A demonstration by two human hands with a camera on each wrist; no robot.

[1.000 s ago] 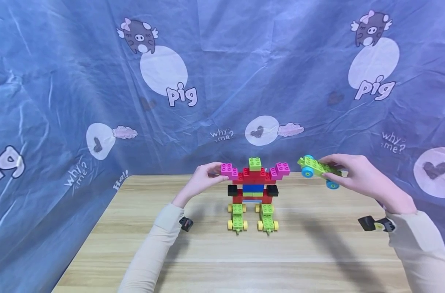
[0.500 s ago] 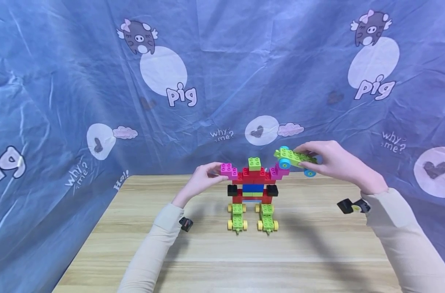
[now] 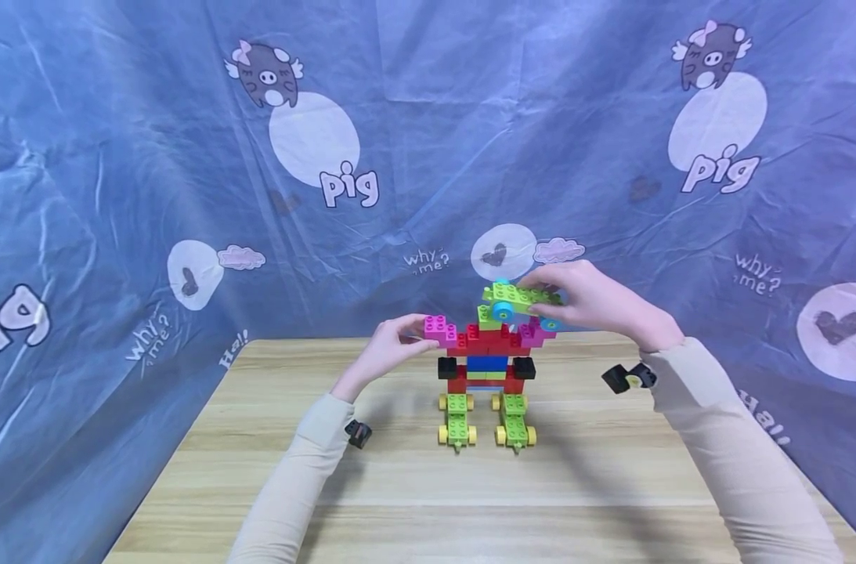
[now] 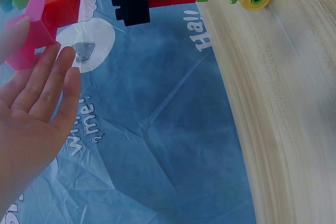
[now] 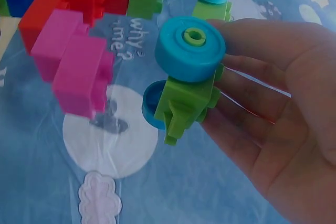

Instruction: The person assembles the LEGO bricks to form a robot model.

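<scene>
A figure built of toy building bricks stands on the table, with a red body (image 3: 487, 341), a lime head brick (image 3: 484, 316) and pink arm bricks. My left hand (image 3: 392, 348) pinches the pink brick (image 4: 37, 22) at the figure's left-hand end, thumb on one side and fingertips on the other. Above the figure, my right hand (image 3: 590, 298) grips a lime wheeled brick base (image 3: 519, 294) with blue wheels (image 5: 189, 51). The base overlaps the head brick in the head view. In the right wrist view, the other pink arm (image 5: 81, 72) lies beside the base, apart from it.
Two lime wheeled bases (image 3: 457, 427) with yellow wheels form the figure's feet. Black bricks (image 3: 447, 368) stick out at its sides. Behind the wooden table (image 3: 413, 517) hangs a blue printed cloth (image 3: 428, 157). Each wrist carries a small black camera (image 3: 358, 433).
My right hand has carried the lime wheeled base leftward and slightly up, from beside the figure to over its head. My left hand stays at the pink brick.
</scene>
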